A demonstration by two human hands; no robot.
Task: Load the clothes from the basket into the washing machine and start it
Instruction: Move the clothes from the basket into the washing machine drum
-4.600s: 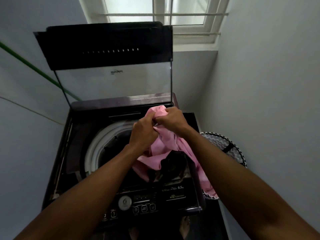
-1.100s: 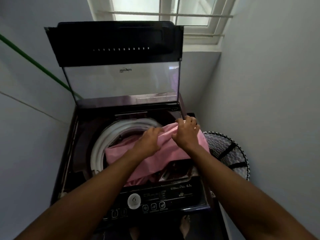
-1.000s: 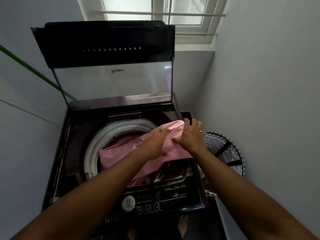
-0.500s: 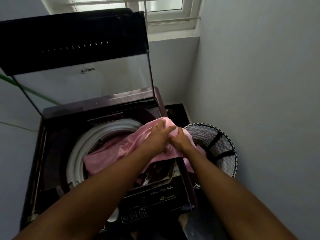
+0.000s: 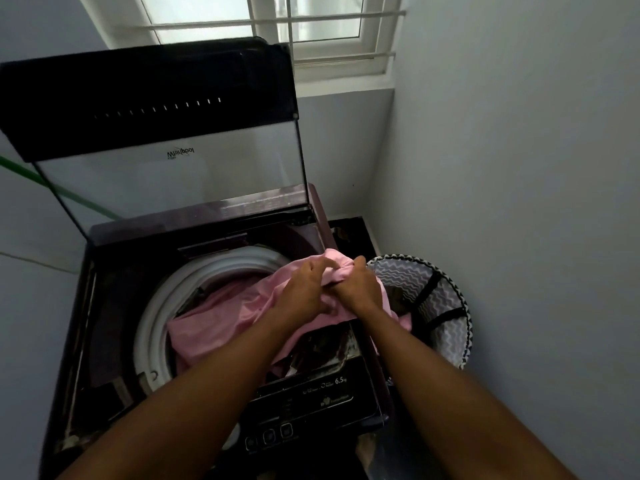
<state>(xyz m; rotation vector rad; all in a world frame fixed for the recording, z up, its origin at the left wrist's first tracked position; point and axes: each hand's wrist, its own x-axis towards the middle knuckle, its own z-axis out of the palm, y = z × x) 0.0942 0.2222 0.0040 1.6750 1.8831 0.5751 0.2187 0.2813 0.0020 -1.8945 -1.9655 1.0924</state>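
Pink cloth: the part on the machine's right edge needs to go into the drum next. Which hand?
Right, probably. The right hand grips the pink cloth nearest the end draped toward the basket; the left hand is drum-side.

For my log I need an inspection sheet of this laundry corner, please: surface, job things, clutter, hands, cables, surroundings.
Surface: washing machine top, lid raised upright.
Job's things: pink garment partly in the drum, partly over the front right edge; basket at the right of the machine.
Clutter: nothing seen.
Hands: left hand and right hand both grip the pink garment.
Cables: green line on the left wall.
Surroundings: barred window, grey walls.
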